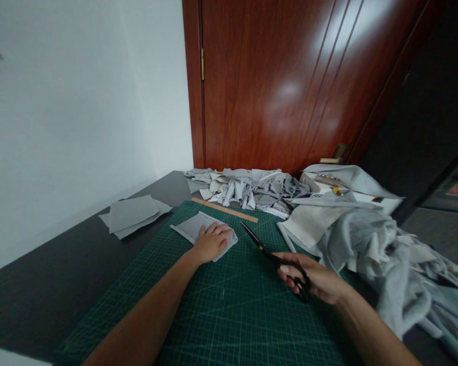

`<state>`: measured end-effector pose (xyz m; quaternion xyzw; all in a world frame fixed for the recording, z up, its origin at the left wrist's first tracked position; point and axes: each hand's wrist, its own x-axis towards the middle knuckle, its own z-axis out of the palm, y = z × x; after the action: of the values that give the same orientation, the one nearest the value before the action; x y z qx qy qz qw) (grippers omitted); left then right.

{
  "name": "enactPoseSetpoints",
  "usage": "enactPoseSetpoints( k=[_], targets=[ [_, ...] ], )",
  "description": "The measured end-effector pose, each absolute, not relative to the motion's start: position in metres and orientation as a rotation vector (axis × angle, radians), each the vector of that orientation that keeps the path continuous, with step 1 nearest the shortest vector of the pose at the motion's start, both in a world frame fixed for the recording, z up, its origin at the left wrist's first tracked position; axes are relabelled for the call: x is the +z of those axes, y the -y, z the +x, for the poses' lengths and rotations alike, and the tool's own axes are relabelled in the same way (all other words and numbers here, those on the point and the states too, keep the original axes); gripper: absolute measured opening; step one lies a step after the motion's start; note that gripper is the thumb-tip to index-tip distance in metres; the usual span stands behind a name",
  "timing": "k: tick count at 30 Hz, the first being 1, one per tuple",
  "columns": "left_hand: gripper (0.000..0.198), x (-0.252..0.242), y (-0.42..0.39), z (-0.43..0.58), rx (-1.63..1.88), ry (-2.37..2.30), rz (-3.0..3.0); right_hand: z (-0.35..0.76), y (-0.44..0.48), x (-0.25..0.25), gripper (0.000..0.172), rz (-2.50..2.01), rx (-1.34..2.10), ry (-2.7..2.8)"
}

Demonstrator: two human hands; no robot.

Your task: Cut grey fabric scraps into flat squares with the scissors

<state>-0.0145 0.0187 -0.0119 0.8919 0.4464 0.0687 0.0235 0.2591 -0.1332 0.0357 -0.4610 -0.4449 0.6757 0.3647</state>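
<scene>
My left hand (210,242) lies flat, fingers stretched out, on a small grey fabric piece (193,225) resting on the green cutting mat (229,310). My right hand (313,277) is closed around the handles of black scissors (269,249), whose closed blades point up and left toward the fabric piece without touching it. A wooden ruler (224,209) lies along the mat's far edge, just beyond both hands.
A stack of cut grey squares (133,215) sits left on the dark table (41,284). Grey fabric scraps (248,190) are piled at the back. A large heap of grey cloth (381,254) covers the right side. A wooden door (290,81) stands behind.
</scene>
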Motion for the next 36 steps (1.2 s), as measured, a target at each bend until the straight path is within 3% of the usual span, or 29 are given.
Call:
enactPoseSetpoints(
  k=[15, 36],
  targets=[
    [0.047, -0.004, -0.013, -0.013, 0.179, -1.388, 2.706, 0.286, 0.138, 0.031, 0.086, -1.313, 1.809, 1.514],
    [0.047, -0.008, -0.016, -0.013, 0.252, -1.362, 2.68, 0.276, 0.114, 0.035, 0.086, -1.317, 1.89, 1.521]
  ],
)
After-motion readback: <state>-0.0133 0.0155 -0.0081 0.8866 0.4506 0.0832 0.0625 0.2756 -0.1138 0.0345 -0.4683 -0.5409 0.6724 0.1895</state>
